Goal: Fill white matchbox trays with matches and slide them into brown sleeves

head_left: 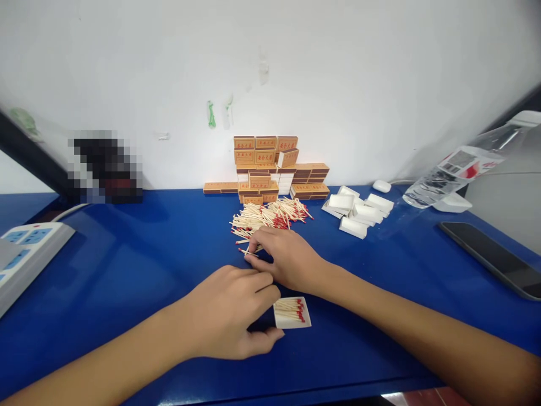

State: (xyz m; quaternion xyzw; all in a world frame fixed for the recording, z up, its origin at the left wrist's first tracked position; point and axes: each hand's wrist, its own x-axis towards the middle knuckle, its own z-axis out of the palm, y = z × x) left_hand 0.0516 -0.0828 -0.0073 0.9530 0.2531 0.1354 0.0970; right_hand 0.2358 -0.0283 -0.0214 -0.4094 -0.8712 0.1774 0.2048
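Observation:
A white matchbox tray lies on the blue table with several red-tipped matches inside, heads toward its right end. My left hand holds the tray's left end between thumb and fingers, covering that end. Just beyond it, my right hand pinches a few matchsticks between thumb and forefinger. These are at the near edge of a loose match pile, whose red heads point various ways. The left fingers lie close to the right thumb; whether they touch, I cannot tell.
Behind the pile, orange matchboxes are stacked against the wall. White tray pieces lie in a heap to the right. Farther right are a tilted plastic bottle and a phone. A power strip sits at left.

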